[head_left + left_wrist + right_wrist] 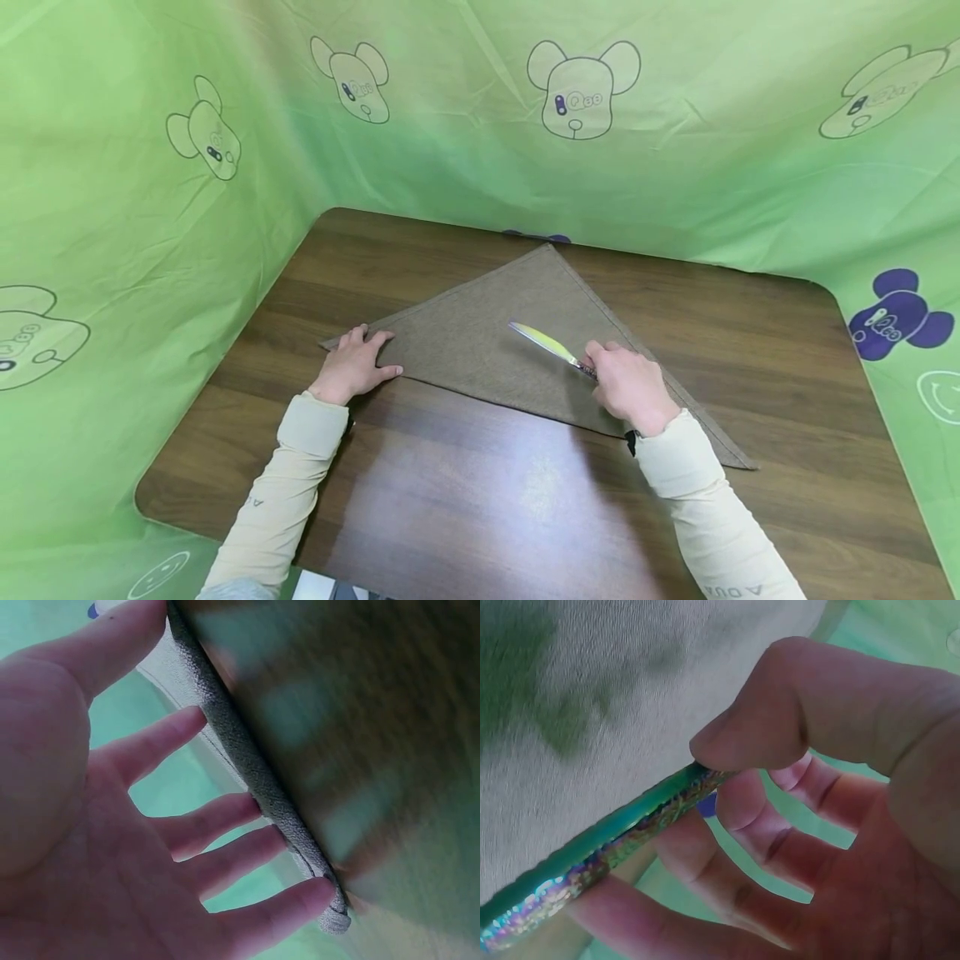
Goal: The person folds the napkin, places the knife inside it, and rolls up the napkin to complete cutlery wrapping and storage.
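While cloth (472, 346) lies beneath both | left hand (352, 365): spread on its left end | right hand (632, 385): grips knife (550, 344)

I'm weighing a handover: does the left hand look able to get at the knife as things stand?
Probably yes, by the blade: only cloth shows between the left hand and the knife, though the right hand grips its handle.

cloth (472, 350) on table (465, 492) | left grip (356, 367) on cloth's left end | knife (550, 345) in right grip (630, 385), over cloth | curtain (465, 158) behind
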The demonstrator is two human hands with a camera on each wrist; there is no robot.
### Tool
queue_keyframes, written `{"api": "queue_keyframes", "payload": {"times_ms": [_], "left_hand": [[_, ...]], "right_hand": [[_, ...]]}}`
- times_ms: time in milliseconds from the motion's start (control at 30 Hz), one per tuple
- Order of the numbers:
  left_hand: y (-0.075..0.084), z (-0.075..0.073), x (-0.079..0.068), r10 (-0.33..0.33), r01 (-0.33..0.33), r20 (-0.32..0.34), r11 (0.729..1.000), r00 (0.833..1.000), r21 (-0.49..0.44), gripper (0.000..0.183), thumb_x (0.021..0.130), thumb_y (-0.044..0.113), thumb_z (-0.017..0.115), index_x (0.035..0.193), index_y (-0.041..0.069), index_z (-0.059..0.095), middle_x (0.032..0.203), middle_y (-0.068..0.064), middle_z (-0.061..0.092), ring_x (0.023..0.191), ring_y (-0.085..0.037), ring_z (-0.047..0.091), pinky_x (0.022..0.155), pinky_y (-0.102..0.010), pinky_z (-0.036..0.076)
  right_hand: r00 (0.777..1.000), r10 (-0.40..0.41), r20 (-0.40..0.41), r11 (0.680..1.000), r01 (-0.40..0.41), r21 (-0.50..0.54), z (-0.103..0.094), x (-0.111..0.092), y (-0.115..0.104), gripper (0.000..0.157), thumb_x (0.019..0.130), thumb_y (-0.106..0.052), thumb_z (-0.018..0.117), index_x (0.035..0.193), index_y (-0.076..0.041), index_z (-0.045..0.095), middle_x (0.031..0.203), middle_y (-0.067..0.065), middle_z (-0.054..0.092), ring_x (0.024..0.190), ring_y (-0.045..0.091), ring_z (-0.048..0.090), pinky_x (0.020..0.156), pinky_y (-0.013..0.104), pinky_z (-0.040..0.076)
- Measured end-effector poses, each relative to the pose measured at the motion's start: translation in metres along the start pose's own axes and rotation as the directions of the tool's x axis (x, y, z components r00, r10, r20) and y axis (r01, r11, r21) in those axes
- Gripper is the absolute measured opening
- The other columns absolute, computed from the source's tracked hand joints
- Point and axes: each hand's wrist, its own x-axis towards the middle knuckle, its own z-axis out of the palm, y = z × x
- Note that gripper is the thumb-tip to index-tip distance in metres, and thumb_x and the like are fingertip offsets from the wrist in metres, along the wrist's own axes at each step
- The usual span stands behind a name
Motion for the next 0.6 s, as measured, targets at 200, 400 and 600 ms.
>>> {"api": "queue_keyframes", "payload": {"times_ms": [200, 400, 600], "left_hand": [[0.000, 0.000, 0.001, 0.005, -0.005, 0.001, 1.000, 1.000, 0.003, 0.067, 0.090, 0.041, 0.064, 0.145, 0.011, 0.041, 0.149, -0.034, 0.026, 0.135, -0.053, 0.028, 0.099, -0.070, 0.034], [-0.001, 0.001, 0.003, 0.004, -0.004, 0.002, 1.000, 1.000, -0.003, 0.066, 0.090, 0.041, 0.064, 0.145, 0.011, 0.041, 0.149, -0.034, 0.026, 0.136, -0.053, 0.027, 0.099, -0.070, 0.034], [-0.002, 0.002, 0.003, 0.005, -0.005, -0.001, 1.000, 1.000, -0.007, 0.066, 0.090, 0.041, 0.064, 0.144, 0.011, 0.041, 0.149, -0.034, 0.026, 0.136, -0.053, 0.027, 0.099, -0.070, 0.033]], "right_hand": [[0.999, -0.047, -0.027, 0.999, 0.046, -0.029, 0.005, -0.002, -0.009, 0.028, 0.067, 0.003, 0.066, 0.082, -0.015, 0.052, 0.081, 0.005, 0.057, 0.074, 0.035, 0.062, 0.056, 0.050, 0.048], [0.995, -0.093, -0.035, 0.994, 0.091, -0.054, 0.010, -0.003, -0.019, 0.027, 0.068, 0.004, 0.065, 0.082, -0.016, 0.052, 0.078, 0.004, 0.056, 0.072, 0.034, 0.061, 0.055, 0.051, 0.049], [0.990, -0.138, -0.030, 0.988, 0.136, -0.068, 0.017, -0.002, -0.027, 0.027, 0.068, 0.004, 0.065, 0.080, -0.016, 0.053, 0.077, 0.003, 0.056, 0.070, 0.033, 0.062, 0.054, 0.050, 0.050]]}}
